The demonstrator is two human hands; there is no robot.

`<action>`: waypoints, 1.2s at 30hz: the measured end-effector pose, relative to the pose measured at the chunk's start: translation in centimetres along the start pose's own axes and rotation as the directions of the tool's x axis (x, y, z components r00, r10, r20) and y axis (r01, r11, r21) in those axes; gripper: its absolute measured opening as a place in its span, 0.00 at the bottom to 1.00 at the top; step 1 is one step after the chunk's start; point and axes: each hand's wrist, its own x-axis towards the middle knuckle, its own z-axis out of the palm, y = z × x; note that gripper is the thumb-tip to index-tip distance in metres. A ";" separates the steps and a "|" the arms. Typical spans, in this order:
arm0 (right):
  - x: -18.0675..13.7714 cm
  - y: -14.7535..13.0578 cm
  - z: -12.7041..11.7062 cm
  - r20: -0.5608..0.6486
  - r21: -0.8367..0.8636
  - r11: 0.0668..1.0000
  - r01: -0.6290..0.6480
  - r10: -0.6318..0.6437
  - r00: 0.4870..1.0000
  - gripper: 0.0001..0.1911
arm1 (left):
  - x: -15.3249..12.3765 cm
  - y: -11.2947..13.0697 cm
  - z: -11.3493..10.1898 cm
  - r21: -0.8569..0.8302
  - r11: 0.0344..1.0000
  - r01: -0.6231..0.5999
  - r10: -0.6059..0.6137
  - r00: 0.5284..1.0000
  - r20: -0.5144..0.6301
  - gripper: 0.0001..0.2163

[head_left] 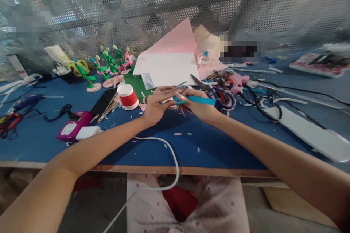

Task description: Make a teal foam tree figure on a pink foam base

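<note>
A bright blue paper strip (202, 100) runs between my hands above the blue table, its free end lying across my right hand. My right hand (201, 109) pinches the strip close to its left end. From the other side, my left hand (158, 106) has its thumb and fingers closed at that same end, partly hiding it. Just behind my right hand lie scissors (201, 83) with dark blades. White paper sheets (169, 66) and a green sheet (138, 83) are beyond my hands. A white tub with a red band (128, 97) stands left of my left hand.
Several green paper-spiral plants on pink bases (93, 87) stand at back left. A purple power socket (73, 126) and wooden sticks (109, 109) lie left. A pink glue gun (238, 83), black cables and a white board (308, 133) lie right. A white cable (175, 156) hangs over the front edge.
</note>
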 end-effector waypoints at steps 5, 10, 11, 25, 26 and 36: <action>0.0 0.0 0.0 0.062 0.013 0.998 0.061 -0.062 0.996 0.22 | -0.1 -0.2 0.2 -0.088 0.991 0.099 -0.097 0.995 0.028 0.13; 0.0 0.0 -0.3 0.030 -0.022 0.996 0.092 -0.091 0.995 0.21 | 0.0 0.1 0.2 0.023 0.998 0.058 -0.060 0.993 0.103 0.15; 0.0 -0.1 -0.3 0.014 -0.036 0.996 0.088 -0.087 0.996 0.20 | 0.1 0.1 0.1 0.036 0.999 0.037 -0.041 0.992 0.118 0.16; 0.0 -1.0 -0.2 -0.062 -0.061 0.998 0.029 -0.032 0.998 0.19 | 0.1 0.1 0.3 -0.120 0.993 0.007 0.019 0.977 0.213 0.08; 0.0 -1.0 -0.2 -0.055 -0.046 0.999 0.025 -0.027 0.998 0.19 | 0.1 0.1 0.3 -0.118 0.993 -0.001 0.026 0.978 0.207 0.08; 0.3 -0.2 -0.3 -0.012 0.006 0.999 -0.051 0.051 0.999 0.20 | 0.2 0.5 0.1 -0.050 0.998 -0.027 0.029 0.998 0.051 0.08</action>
